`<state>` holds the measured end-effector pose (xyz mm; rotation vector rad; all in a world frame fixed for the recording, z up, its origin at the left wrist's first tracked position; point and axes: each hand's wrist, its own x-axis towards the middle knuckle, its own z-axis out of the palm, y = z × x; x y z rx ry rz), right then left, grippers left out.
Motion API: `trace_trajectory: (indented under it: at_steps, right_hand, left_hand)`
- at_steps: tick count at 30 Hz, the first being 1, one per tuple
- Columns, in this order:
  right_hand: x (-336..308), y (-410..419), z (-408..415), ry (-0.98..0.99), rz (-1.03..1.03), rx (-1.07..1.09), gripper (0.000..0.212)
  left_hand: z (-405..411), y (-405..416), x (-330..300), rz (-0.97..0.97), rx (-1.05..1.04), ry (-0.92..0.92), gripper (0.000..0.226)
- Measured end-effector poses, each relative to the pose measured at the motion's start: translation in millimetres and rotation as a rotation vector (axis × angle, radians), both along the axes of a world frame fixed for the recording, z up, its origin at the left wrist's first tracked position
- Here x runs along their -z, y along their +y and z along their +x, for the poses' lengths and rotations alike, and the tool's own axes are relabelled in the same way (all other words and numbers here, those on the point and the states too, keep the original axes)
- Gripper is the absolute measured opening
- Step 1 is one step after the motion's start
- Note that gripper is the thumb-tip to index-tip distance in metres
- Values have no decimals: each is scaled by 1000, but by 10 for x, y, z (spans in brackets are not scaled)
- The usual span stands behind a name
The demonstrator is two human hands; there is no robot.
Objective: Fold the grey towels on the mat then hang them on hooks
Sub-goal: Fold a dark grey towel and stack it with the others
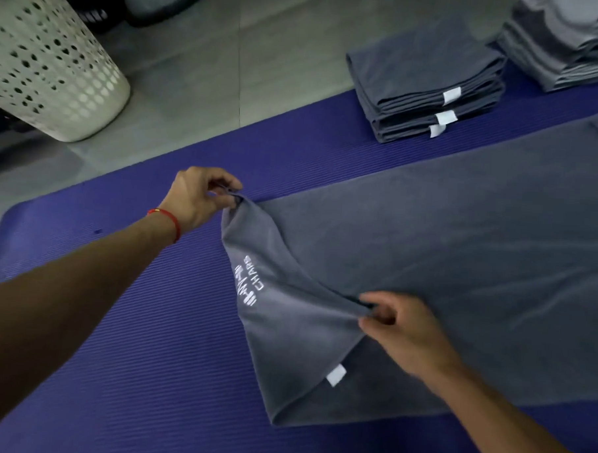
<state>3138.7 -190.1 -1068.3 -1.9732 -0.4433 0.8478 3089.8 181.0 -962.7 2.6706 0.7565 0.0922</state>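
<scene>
purple mat [115, 321] on grey tile floor [195, 67] | both hands' fingers pinch grey towel [461, 250] end | white basket [48, 61] behind

Spread towel [461, 240] and far stack [569, 43] cut off right; embroidered lettering [250, 282] partly unreadable.

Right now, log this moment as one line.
fold underway | left hand pinches towel corner | right hand pinches near edge | mat | folded stack behind

— Where does the towel [461, 250] lie?
— Spread along the mat [114, 338], toward its right end.
— And the folded stack [427, 84]?
— At the mat's far edge, behind the towel. The basket [47, 64] stands on the floor [212, 68] beyond the far left corner.
</scene>
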Motion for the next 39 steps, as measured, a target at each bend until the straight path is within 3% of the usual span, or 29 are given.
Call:
trace_trajectory:
  at_steps: [4, 9, 13, 16, 19, 22, 25, 28, 32, 39]
  right_hand:
    - [-240, -719, 580, 23, -6, 197, 12]
    - [-242, -1650, 910, 175, 253, 599, 13]
    - [-175, -2374, 1072, 62, 290, 841, 16]
    - [-189, -2845, 1224, -130, 67, 1017, 13]
    - [-110, -3176, 1436, -338, -213, 1095, 14]
    - [127, -3348, 1639, -470, -386, 1177, 24]
    - [389, -3335, 1703, -418, -456, 1335, 26]
    - [550, -3326, 1718, -455, -497, 1325, 27]
    - [531, -3335, 1753, -490, -519, 1283, 29]
    - [428, -3321, 1790, -477, -470, 1275, 21]
  left_hand:
    - [429, -433, -106, -56, 105, -101, 14]
    - [1214, -1169, 104, 45, 289, -132, 15]
    - [2036, -1793, 215, 26, 381, -146, 16]
    - [2768, -2415, 204, -224, 369, -212, 21]
    - [3500, -3060, 262, -450, 304, -275, 13]
    - [4128, -3549, 453, -471, 263, -330, 10]
    - [4581, -3902, 735, -387, 304, -317, 6]
    - [4906, -4111, 1039, -261, 337, -302, 14]
    - [5109, -4275, 1269, -345, 318, -205, 15]
    - [5247, -4196, 1236, -245, 436, -103, 10]
